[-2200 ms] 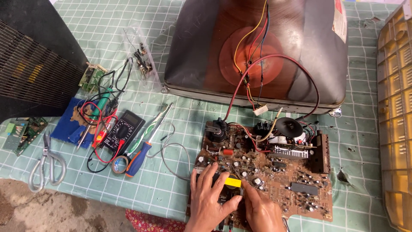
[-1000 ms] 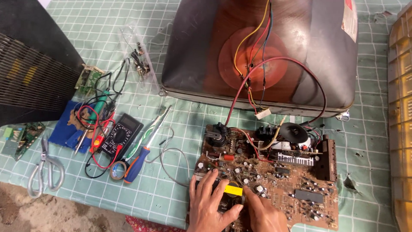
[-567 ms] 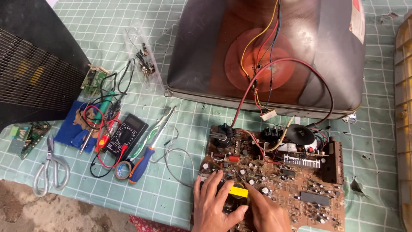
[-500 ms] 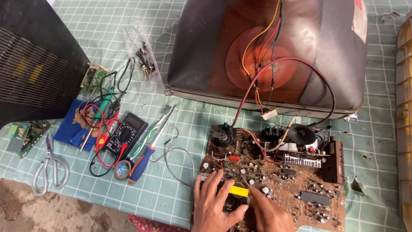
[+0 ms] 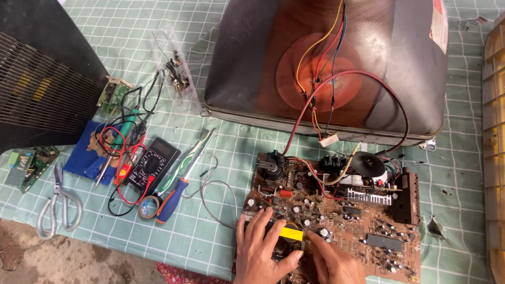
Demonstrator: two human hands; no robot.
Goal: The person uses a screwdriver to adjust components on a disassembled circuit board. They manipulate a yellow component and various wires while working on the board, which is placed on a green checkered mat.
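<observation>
A brown circuit board (image 5: 363, 231) crowded with components lies on the green checked mat, wired by red, yellow and black leads to the back of a picture tube (image 5: 326, 68). My left hand (image 5: 260, 252) rests on the board's near left corner, fingers spread around a black part with a yellow label (image 5: 291, 233). My right hand (image 5: 331, 263) comes in beside it, index finger pointing at small components just right of the yellow label. I cannot tell whether either hand pinches anything.
Left of the board lie a blue-handled screwdriver (image 5: 172, 197), a black multimeter (image 5: 152, 164) with red leads, a soldering iron on a blue pad (image 5: 87, 155), scissors (image 5: 58, 202), small green boards (image 5: 31, 163) and a bag of parts (image 5: 176, 76). A black ribbed housing (image 5: 42, 79) stands far left.
The view has drifted so the board and tube sit further right and lower. My hands stay on the board's near corner, fingers shifting slightly around the yellow-labelled part.
</observation>
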